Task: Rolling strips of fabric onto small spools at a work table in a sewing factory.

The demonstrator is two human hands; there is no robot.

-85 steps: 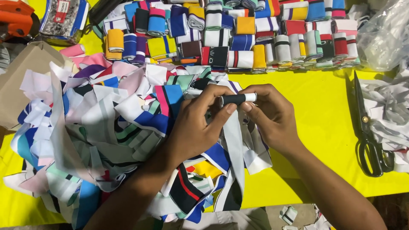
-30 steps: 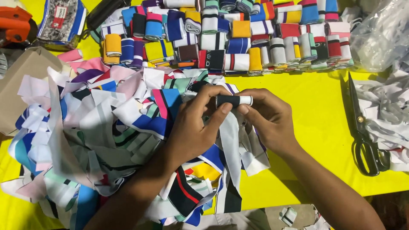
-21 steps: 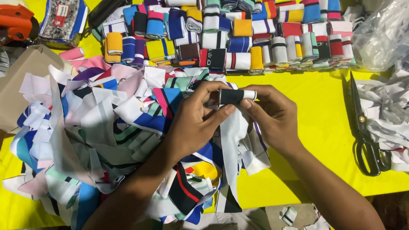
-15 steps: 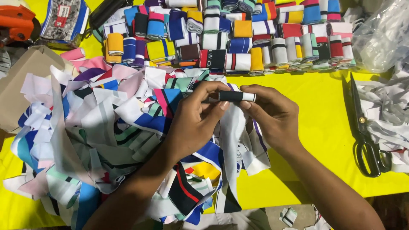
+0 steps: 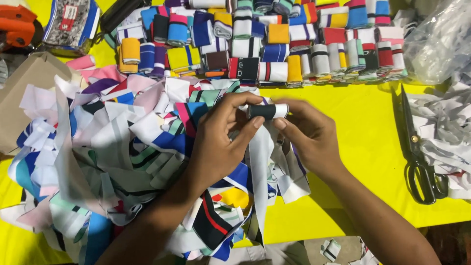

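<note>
Closest in, at 6 o'clock: loose tail of the white strip (image 5: pixel 259 181) hanging down from the roll, draped over the heap of fabric offcuts (image 5: pixel 122 157). Best kept straight and lightly taut while winding, otherwise probably ends up lopsided.

Just above, dead centre: left hand (image 5: pixel 218 142) coming in from 7 o'clock, fingers (image 5: pixel 245 100) curled and pinching the small dark-and-white fabric roll (image 5: pixel 267 111) at its left end, thumb pressed underneath. Right hand (image 5: pixel 309 135) coming in from 5 o'clock, fingertips closed on the right end of the same roll, index finger along the top. Roll held in the air, a little off the yellow desk (image 5: pixel 363 127), right at the edge of the heap.

Tips for doing it well, judging from the grip: keep both pinches near the ends so the edges stay flush, roll with the thumbs rather than the whole wrist, feed the tail between the two hands.

Out at 3 o'clock: black scissors (image 5: pixel 417 152) lying flat, blades pointing to 12, well apart from either hand, next to a pile of white scraps (image 5: pixel 446 122).

Far side, 12 o'clock: rows of finished rolls (image 5: pixel 274 44) in many colours, packed side by side. At 10 o'clock, a brown cardboard box (image 5: pixel 24 93).
</note>
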